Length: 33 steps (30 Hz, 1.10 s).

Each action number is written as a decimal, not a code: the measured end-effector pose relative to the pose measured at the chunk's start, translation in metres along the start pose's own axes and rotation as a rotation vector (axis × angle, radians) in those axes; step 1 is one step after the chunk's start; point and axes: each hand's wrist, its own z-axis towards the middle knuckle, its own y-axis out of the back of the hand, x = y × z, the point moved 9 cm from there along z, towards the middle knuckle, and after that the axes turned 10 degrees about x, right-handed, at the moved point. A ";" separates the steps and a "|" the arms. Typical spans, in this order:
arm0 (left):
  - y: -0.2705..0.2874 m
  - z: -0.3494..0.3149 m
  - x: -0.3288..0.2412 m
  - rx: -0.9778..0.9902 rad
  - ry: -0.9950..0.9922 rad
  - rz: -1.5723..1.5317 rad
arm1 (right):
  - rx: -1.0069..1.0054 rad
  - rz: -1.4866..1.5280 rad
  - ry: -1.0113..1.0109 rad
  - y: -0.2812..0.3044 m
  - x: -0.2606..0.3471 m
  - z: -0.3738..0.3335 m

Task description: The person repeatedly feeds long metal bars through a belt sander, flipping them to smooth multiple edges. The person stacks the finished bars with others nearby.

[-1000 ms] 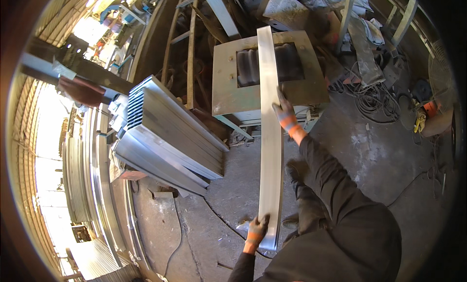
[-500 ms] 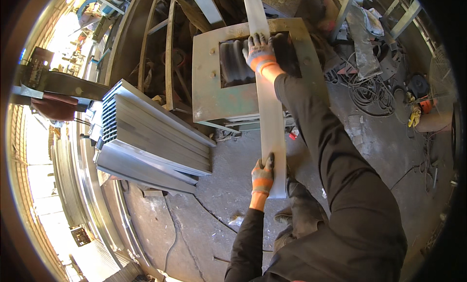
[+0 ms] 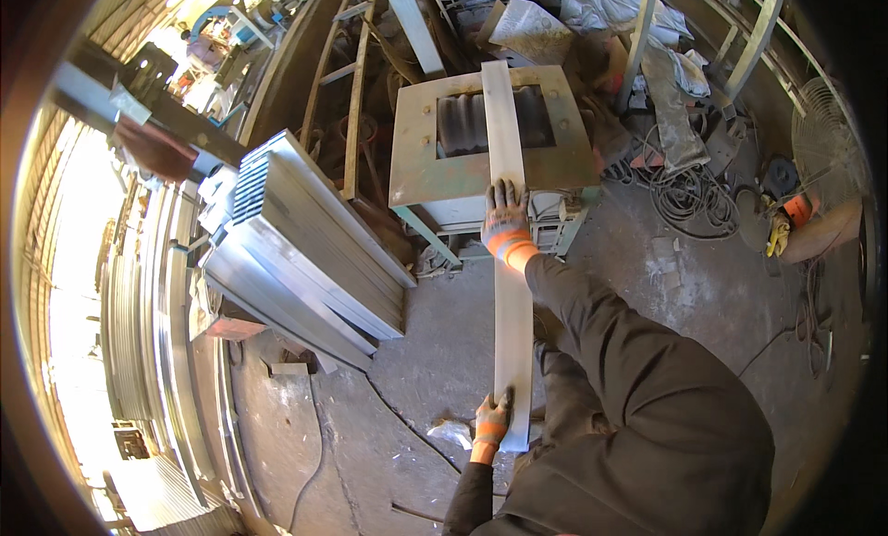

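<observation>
A long, flat pale metal bar (image 3: 512, 323) runs from the machine back toward my body. Its far part lies across the opening of a worn green-grey metal machine (image 3: 421, 177), over a dark ridged roller (image 3: 461, 124). Close to the bar's near end, my left hand (image 3: 491, 419), in a grey and orange glove, is closed on its left edge with the thumb on top. My right hand (image 3: 506, 223), gloved alike, rests flat on the bar's upper face just in front of the machine, fingers stretched forward.
Left of the machine leans a stack of long metal profiles (image 3: 310, 240). A wooden ladder-like frame (image 3: 356, 110) stands behind it. Coiled cables (image 3: 694, 203) and a fan (image 3: 826, 134) are at the right. A thin cable (image 3: 407, 416) crosses the concrete floor.
The bar has slid toward me, and its far end now shows just past the roller opening. Both hands have come nearer; the right moved from over the opening to before the machine.
</observation>
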 end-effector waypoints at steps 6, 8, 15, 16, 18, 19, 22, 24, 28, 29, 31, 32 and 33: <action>0.008 -0.102 0.085 0.022 0.047 -0.006 | 0.138 0.013 0.023 -0.007 0.046 -0.125; 0.012 -0.123 0.101 0.043 0.049 -0.028 | 0.167 0.025 0.037 -0.009 0.058 -0.155; 0.031 -0.129 0.083 0.066 -0.005 0.302 | 0.081 0.214 0.033 -0.004 0.047 -0.132; 0.033 -0.113 0.059 0.051 -0.093 0.341 | 0.061 0.268 0.023 -0.003 0.039 -0.105; 0.036 -0.078 0.005 -0.102 -0.162 0.508 | -0.004 0.353 -0.013 0.003 0.020 -0.034; 0.036 -0.056 -0.026 -0.170 -0.179 0.592 | 0.007 0.371 -0.063 0.003 0.012 0.008; 0.039 0.016 -0.127 -0.364 -0.274 0.673 | -0.057 0.383 -0.143 0.014 -0.012 0.136; 0.040 0.071 -0.191 -0.405 -0.337 0.688 | -0.179 0.220 -0.160 0.034 -0.024 0.214; 0.039 0.181 -0.275 -0.352 -0.237 0.652 | -0.147 0.107 -0.207 0.046 -0.062 0.341; 0.037 0.196 -0.291 -0.369 -0.266 0.637 | -0.082 0.093 -0.244 0.039 -0.074 0.360; 0.031 0.218 -0.308 -0.389 -0.311 0.629 | -0.118 0.023 -0.241 0.037 -0.091 0.380; 0.026 0.222 -0.308 -0.377 -0.321 0.633 | -0.146 0.079 -0.226 0.034 -0.099 0.381; 0.022 0.221 -0.301 -0.359 -0.302 0.634 | -0.186 0.028 -0.217 0.031 -0.101 0.375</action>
